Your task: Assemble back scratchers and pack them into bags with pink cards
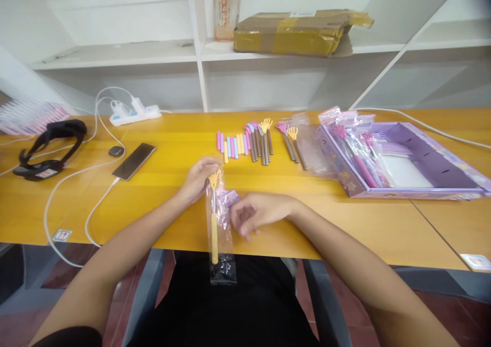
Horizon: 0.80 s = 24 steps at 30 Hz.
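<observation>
At the table's front edge, my left hand (202, 176) pinches the top of a clear plastic bag (225, 245). Inside lies a back scratcher (214, 229) with an orange-yellow claw head, metal shaft and yellow handle, its handle end toward me. A small purple and pink card (229, 198) shows beside its head. My right hand (253, 214) hovers just right of the bag, slightly blurred, its fingers loosely curled and apart with nothing in them. Beyond my hands lie a row of coloured handle tubes (233, 145) and several claw heads on metal shafts (264, 140).
Two more claw rods (293, 145) lie by empty clear bags (316, 153). A purple box (406, 191) at right holds bagged scratchers. On the left are a phone (134, 161) on a white cable, a power strip (136, 115) and a black head strap (49, 147). Shelves stand behind.
</observation>
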Motion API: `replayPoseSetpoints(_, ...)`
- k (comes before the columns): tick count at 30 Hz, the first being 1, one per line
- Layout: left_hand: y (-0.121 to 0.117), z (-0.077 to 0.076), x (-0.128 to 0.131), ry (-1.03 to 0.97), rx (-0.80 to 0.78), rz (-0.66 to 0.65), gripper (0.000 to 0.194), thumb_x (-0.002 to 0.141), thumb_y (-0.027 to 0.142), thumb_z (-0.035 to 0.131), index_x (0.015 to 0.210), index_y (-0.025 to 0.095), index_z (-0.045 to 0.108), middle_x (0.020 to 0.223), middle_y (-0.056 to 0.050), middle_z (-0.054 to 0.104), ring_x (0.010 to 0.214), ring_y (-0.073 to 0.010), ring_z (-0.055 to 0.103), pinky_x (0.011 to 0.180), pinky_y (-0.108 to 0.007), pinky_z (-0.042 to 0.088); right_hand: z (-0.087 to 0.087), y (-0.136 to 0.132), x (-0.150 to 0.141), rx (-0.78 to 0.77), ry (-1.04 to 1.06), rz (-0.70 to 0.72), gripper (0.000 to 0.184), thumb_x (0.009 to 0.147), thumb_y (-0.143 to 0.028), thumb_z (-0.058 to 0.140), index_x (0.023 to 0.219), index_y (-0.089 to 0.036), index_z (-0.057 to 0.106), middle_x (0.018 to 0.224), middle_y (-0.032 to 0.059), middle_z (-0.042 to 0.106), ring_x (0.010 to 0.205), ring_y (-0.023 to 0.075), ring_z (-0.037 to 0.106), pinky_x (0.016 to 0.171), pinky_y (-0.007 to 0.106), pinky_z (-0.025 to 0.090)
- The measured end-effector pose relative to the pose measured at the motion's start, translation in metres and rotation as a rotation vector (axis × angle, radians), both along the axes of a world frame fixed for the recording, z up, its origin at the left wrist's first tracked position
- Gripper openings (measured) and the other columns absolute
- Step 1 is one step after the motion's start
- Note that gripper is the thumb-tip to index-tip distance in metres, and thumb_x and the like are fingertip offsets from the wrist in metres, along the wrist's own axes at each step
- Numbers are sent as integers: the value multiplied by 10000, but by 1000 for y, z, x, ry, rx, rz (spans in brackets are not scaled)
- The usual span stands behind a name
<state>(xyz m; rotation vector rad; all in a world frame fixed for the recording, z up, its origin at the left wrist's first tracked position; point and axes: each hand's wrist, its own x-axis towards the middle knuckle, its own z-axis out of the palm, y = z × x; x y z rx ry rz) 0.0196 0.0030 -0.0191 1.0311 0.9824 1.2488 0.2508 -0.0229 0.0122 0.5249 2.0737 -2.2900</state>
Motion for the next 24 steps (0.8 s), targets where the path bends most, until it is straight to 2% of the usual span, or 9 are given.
replayPoseSetpoints(2,-4,-1,3,23,9,-13,322,760,417,861,937,176,742,970,-25,731,804,-137,618,748,-252,485,-3,12,8,326,-30,-257,313,1007,-495,671,963,-188,710,838,25,719,705,146,680,623,273,538)
replayPoseSetpoints(4,-9,-3,7,27,-34,-33,349,777,467,847,918,169,733,932,-30,726,783,-142,618,729,-259,482,-10,21,13,726,-86,-479,256,997,-442,700,1028,-190,733,912,40,686,765,161,642,705,303,529)
replayPoseSetpoints(7,-13,-6,11,47,-101,-49,439,795,579,808,855,155,714,811,-32,694,702,-146,600,663,-270,468,-23,27,11,1058,-204,-526,351,861,-344,858,1155,-199,733,1029,57,630,817,181,607,758,319,505)
replayPoseSetpoints(11,-14,-10,9,164,-24,-90,502,860,642,731,748,156,684,766,-40,683,715,-158,622,705,-283,494,-34,27,7,1055,-212,-502,262,848,-271,853,1062,-199,720,1000,34,587,762,149,564,703,280,448)
replayPoseSetpoints(14,-13,-11,6,206,15,-85,578,897,711,668,744,155,688,755,-45,681,713,-160,627,705,-283,499,-32,31,10,875,-149,-500,193,877,-287,810,932,-188,653,873,-2,590,714,134,546,657,263,429)
replayPoseSetpoints(17,-12,-12,4,221,-6,-54,632,892,767,643,744,154,687,733,-51,678,663,-156,612,640,-278,474,-24,32,12,772,-80,-656,264,967,-393,714,844,-209,571,712,-33,558,624,131,507,592,265,413)
replayPoseSetpoints(21,-10,-12,3,225,-44,-36,674,879,804,627,721,151,672,701,-61,669,629,-161,602,608,-283,456,-11,24,9,1062,115,-1091,178,1039,-401,628,989,-235,587,860,34,638,712,168,571,673,331,491)
replayPoseSetpoints(22,-10,-12,3,229,-30,-33,674,884,803,624,718,150,668,704,-62,667,635,-160,598,617,-283,460,-10,20,8,1124,177,-1079,129,1045,-369,616,1034,-243,592,912,51,655,748,180,597,701,349,513)
replayPoseSetpoints(24,-10,-11,3,238,32,-32,637,908,768,629,758,151,677,746,-57,672,670,-158,598,647,-277,470,-9,14,3,1210,266,-902,63,1042,-305,615,1078,-255,601,959,61,679,806,197,640,737,367,542)
